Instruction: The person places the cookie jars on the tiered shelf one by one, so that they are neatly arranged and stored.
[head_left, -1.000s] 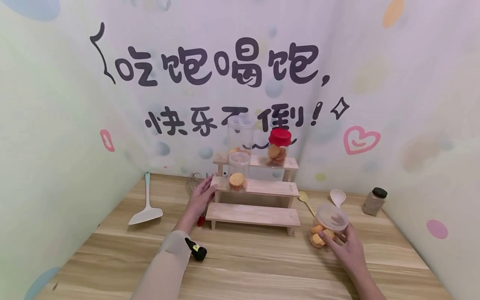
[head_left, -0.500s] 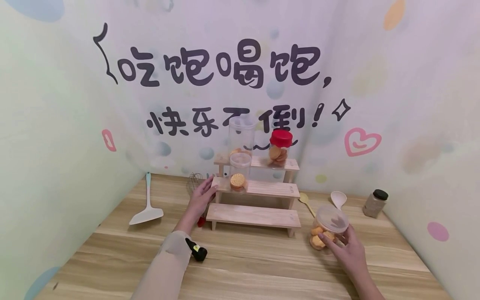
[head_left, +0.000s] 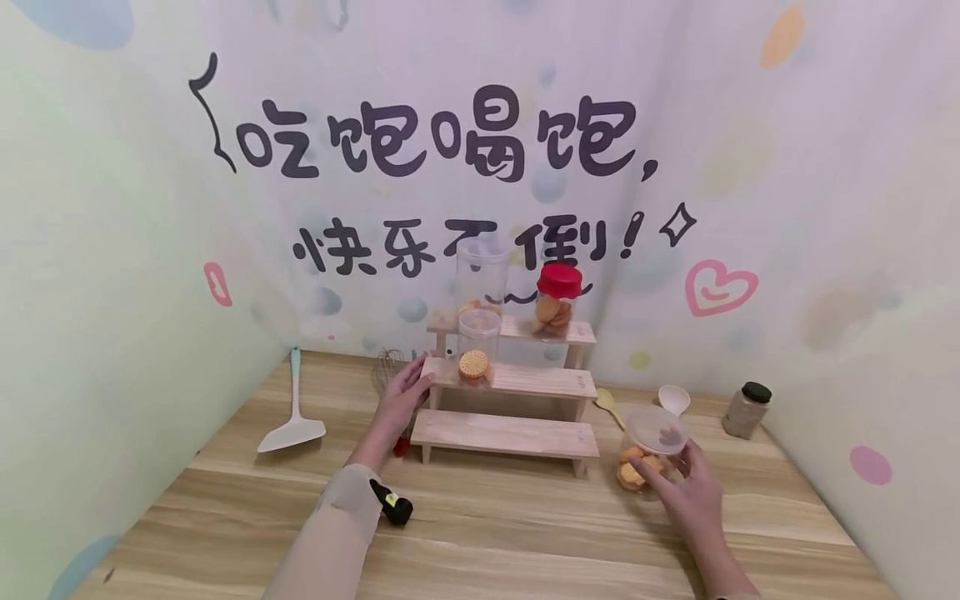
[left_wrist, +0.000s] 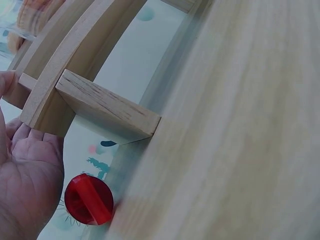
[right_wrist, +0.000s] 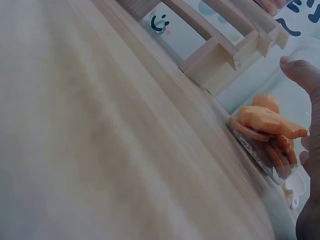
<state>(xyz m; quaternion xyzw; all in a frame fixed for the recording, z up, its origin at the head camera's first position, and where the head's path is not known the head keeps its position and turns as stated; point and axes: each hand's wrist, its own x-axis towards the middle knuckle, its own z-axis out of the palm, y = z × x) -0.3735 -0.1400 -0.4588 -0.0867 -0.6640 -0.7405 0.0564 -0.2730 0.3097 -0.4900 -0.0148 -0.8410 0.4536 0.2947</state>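
My left hand (head_left: 397, 408) grips the left end of the middle step of a three-step wooden shelf (head_left: 504, 429). In the left wrist view the thumb lies above the board's end and the fingers curl underneath. My right hand (head_left: 692, 492) holds a clear jar (head_left: 654, 429) of biscuits around its side, right of the shelf; its top is a pale translucent disc. Orange-brown biscuits (right_wrist: 265, 122) show at its bottom in the right wrist view, close to the table. Whether the base touches the table, I cannot tell.
A tall clear jar (head_left: 483, 271) and a red-lidded jar (head_left: 557, 308) stand on the top step. A smaller biscuit jar (head_left: 476, 346) is on the middle step. Around lie a spatula (head_left: 292, 429), whisk (head_left: 387, 367), yellow spoon (head_left: 607, 404), white ladle (head_left: 675, 400) and black-lidded jar (head_left: 746, 408).
The right hand and its biscuit jar have shifted slightly up and left in the head view. The left hand keeps its grip on the shelf, which stays in place.
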